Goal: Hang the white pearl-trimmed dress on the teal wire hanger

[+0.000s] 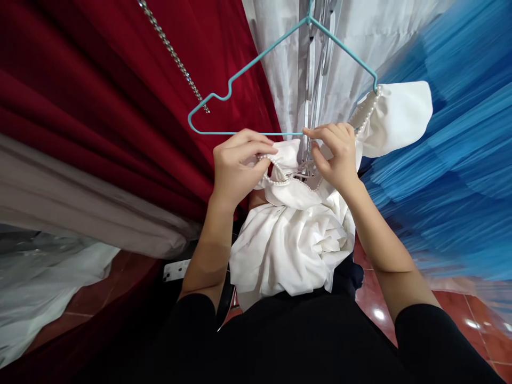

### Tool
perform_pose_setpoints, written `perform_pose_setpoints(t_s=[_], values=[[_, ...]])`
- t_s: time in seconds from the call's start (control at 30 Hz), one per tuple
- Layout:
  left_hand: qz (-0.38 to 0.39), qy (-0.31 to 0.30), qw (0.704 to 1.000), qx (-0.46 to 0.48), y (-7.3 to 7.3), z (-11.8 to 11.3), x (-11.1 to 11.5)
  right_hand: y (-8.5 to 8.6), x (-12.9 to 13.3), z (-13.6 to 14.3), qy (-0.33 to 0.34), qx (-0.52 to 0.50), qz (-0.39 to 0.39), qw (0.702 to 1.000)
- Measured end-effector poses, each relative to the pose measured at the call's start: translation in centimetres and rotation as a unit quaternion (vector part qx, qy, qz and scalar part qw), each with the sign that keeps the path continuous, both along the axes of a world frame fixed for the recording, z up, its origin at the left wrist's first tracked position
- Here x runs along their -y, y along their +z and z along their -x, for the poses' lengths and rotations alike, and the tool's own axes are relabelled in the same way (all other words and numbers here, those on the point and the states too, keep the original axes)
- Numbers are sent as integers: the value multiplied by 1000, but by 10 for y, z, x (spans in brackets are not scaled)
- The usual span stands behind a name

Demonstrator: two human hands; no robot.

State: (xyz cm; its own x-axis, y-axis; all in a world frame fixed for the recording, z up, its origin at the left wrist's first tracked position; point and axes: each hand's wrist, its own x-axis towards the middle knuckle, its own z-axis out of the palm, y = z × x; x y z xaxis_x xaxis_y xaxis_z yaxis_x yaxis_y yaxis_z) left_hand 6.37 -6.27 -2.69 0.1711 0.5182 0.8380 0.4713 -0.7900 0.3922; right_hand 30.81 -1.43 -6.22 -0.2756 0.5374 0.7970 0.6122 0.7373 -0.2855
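Observation:
A white dress with pearl-beaded edging lies bunched in front of my body. One of its puffed sleeves hangs from the right end of a light-blue clothes hanger. My left hand is closed, pinching the pearl-trimmed edge of the other sleeve just below the hanger's bottom bar. My right hand is closed around the right part of that bar, its index finger lying along it. White fabric hangs right under the right palm; whether those fingers also grip it is hidden. The hanger's left end carries nothing.
Dark red cloth hangs at the left, with a beaded chain strip on it. Blue tulle fills the right side. White curtains and metal poles stand behind the hanger. A phone lies near my left elbow.

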Motion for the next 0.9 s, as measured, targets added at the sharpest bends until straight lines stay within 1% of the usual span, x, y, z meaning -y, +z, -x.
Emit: perform_pose_setpoints(t_s=[0.03, 0.07, 0.1, 0.2, 0.27, 0.3, 0.37, 0.43, 0.47, 0.53, 0.6, 0.63, 0.77, 0.9], values=[[-41, 13, 999, -8, 2, -7, -5, 1, 1, 0, 3, 4, -1, 1000], [-61, 29, 998, -19, 3, -13, -11, 1, 1, -1, 8, 9, -1, 1000], [-60, 45, 997, -33, 2, -18, -17, 2, 2, -1, 13, 14, 0, 1000], [11, 88, 994, -67, -4, -30, -31, 5, 3, -5, 42, 28, -8, 999], [42, 112, 990, -79, -10, -34, -34, 9, 3, -13, 41, 16, -40, 998], [50, 123, 988, -80, -12, -35, -33, 11, 2, -19, 19, -4, -64, 998], [59, 132, 986, -78, -14, -35, -30, 19, 0, -35, -63, -58, -105, 991], [64, 128, 987, -71, -14, -35, -26, 28, -6, -50, -138, -84, -116, 980], [68, 124, 988, -68, -13, -34, -23, 32, -10, -57, -151, -81, -116, 978], [76, 116, 988, -68, -12, -33, -20, 39, -17, -68, -141, -67, -123, 980], [78, 111, 988, -76, -10, -31, -18, 45, -23, -73, -121, -65, -137, 981], [76, 108, 988, -79, -9, -30, -18, 48, -25, -75, -122, -70, -138, 980], [65, 99, 990, -79, -8, -28, -20, 57, -31, -80, -162, -100, -101, 977], [57, 120, 988, -76, -9, -28, -25, 64, -40, -86, -196, -61, -53, 977]])
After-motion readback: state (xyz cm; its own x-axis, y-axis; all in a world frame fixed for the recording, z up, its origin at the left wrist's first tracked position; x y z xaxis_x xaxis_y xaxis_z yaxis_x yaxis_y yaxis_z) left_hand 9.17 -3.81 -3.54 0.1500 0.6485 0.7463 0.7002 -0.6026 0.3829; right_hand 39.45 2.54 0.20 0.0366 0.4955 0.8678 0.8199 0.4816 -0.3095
